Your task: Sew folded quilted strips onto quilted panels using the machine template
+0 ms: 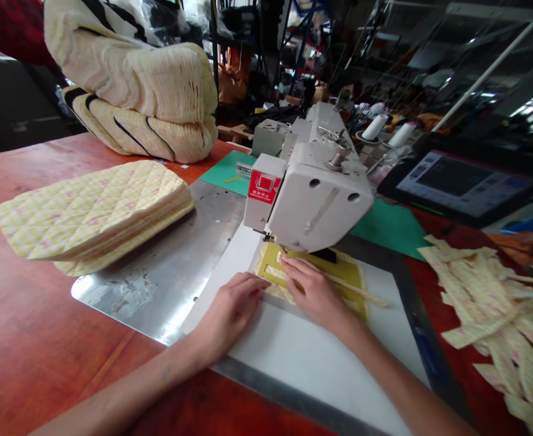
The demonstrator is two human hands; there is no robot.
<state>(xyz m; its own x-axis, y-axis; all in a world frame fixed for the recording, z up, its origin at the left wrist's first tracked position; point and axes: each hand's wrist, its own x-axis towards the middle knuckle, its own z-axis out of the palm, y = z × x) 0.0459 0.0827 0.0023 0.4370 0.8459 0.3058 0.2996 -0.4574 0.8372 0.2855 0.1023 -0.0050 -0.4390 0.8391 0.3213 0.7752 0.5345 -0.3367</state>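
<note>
My right hand (314,292) lies on a yellow-green sewing template (355,275) under the sewing machine head (318,197). Its fingers are stretched out, the tips pressing near one end of a narrow pale yellow fabric strip (361,292) that runs across the template. My left hand (237,307) rests at the template's near left side, its fingers bent and close together. Their tips meet the edge of the yellow checked fabric (279,293) showing around and through the template; whether they pinch anything is hidden. Needle and presser area are partly covered by the machine head.
Left of the metal plate (157,290) sits a stack of quilted yellow checked pieces (94,212). Behind it rise tall bundles of cream fabric (157,85). Loose strips (498,309) pile at the right, below a screen (469,181). Thread cones (375,127) stand behind.
</note>
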